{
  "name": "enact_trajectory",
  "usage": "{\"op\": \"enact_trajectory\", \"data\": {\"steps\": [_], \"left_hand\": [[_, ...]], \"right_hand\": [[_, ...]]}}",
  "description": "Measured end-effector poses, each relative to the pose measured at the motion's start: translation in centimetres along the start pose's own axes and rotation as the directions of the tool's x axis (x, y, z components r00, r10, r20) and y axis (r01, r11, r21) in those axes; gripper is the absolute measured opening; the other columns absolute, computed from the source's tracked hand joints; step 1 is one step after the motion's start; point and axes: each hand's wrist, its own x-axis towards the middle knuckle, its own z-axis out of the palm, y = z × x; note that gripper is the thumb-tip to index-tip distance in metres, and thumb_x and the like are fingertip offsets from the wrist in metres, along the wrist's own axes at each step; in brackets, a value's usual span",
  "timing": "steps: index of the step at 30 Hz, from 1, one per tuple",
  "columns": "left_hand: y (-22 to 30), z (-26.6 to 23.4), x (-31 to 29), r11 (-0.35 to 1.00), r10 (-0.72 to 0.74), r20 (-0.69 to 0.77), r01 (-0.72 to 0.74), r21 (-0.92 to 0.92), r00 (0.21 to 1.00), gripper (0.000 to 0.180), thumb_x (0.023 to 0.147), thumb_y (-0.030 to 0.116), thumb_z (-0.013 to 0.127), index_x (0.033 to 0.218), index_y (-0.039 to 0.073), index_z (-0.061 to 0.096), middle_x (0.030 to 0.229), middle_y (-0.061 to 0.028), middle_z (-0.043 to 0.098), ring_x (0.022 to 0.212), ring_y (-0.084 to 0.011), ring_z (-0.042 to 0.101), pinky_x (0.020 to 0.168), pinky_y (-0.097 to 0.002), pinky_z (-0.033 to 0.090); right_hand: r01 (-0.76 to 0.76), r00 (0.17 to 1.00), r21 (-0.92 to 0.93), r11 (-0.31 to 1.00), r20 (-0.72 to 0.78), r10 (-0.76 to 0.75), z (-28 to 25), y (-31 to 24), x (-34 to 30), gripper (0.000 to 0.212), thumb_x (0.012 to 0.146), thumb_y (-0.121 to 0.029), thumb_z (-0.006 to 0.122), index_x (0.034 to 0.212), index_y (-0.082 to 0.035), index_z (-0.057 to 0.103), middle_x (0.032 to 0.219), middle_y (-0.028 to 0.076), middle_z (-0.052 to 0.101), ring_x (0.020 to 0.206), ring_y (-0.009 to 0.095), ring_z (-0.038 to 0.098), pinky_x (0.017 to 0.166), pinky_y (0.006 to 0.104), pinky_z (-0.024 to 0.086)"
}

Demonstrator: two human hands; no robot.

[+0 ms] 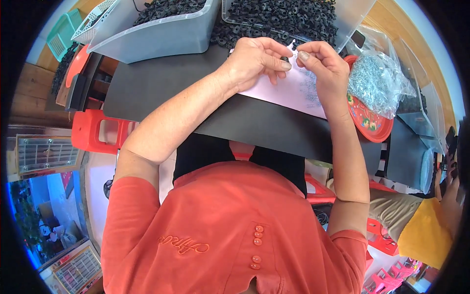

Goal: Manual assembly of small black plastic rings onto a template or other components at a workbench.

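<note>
- Where the two hands meet above the pink sheet (pixel 293 90), the left hand (pixel 254 61) pinches a small black ring-shaped part (pixel 285 60) between thumb and forefinger, its grip closed tight on the piece.
- The right hand (pixel 320 61) has its fingertips drawn together just beside that part; whether its grip has hold of anything I cannot tell, since whatever it might pinch is too small to see.
- The pink sheet lies on the black surface (pixel 161 83), with a scatter of tiny pale bits on it under the right hand.
- A clear plastic bin (pixel 161 34) stands at the far left of the surface, holding a heap of small black parts.
- A second clear tray (pixel 342 14) beside it is filled with the same black ring pieces (pixel 279 17), some spilling toward the hands.
- A red patterned plate (pixel 367 120) at the right carries a clear bag of small silvery metal bits (pixel 374 81).
- A white lattice basket (pixel 93 19) and a green one (pixel 61 32) sit at the far left corner.
- Another person in a yellow sleeve (pixel 423 230) is at the right edge.
</note>
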Motion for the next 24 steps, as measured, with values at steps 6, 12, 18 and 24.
{"op": "enact_trajectory", "data": {"steps": [6, 12, 18, 24], "left_hand": [[-0.5, -0.1, 0.2, 0.998, -0.060, -0.042, 0.059, -0.030, 0.997, 0.016, 0.072, -0.009, 0.068, 0.087, -0.007, 0.066, 0.077, -0.0139, 0.064, 0.064, -0.0200, 0.065, 0.052, -0.0282, 0.052], [-0.2, 0.2, -0.1, 0.999, -0.047, -0.024, 0.047, -0.013, 0.999, 0.013, 0.072, -0.008, 0.069, 0.084, -0.007, 0.066, 0.076, -0.0139, 0.064, 0.063, -0.0193, 0.064, 0.051, -0.0275, 0.051], [0.6, 0.0, -0.3, 0.995, -0.088, -0.010, 0.089, 0.041, 0.996, 0.016, 0.075, -0.003, 0.069, 0.090, -0.005, 0.064, 0.074, -0.0119, 0.063, 0.061, -0.0180, 0.061, 0.053, -0.0273, 0.048], [1.4, -2.1, 0.4, 0.997, -0.056, -0.060, 0.053, -0.061, 0.997, 0.017, 0.078, -0.003, 0.067, 0.092, -0.008, 0.060, 0.078, -0.0159, 0.065, 0.062, -0.0182, 0.062, 0.050, -0.0280, 0.049]], "right_hand": [[0.005, 1.000, -0.050, 0.999, -0.010, -0.006, 0.0, 0.2, 0.0, 0.010, 0.083, -0.007, 0.063, 0.090, 0.000, 0.065, 0.075, 0.001, 0.064, 0.070, 0.007, 0.058, 0.066, 0.0205, 0.046], [0.013, 1.000, -0.089, 0.996, 0.028, -0.011, 0.0, 0.3, -0.2, 0.010, 0.082, -0.007, 0.064, 0.090, -0.001, 0.067, 0.074, 0.002, 0.066, 0.069, 0.007, 0.059, 0.065, 0.0214, 0.046], [0.041, 0.996, -0.205, 0.978, 0.081, -0.025, 0.3, -0.1, -0.2, 0.011, 0.081, -0.006, 0.065, 0.090, -0.001, 0.067, 0.073, 0.002, 0.064, 0.069, 0.008, 0.058, 0.064, 0.0224, 0.045], [0.411, 0.910, -0.335, 0.848, 0.205, -0.360, 1.7, -0.6, -0.4, 0.026, 0.077, -0.002, 0.065, 0.103, -0.004, 0.066, 0.085, 0.008, 0.059, 0.075, 0.018, 0.058, 0.067, 0.0270, 0.046]]}}
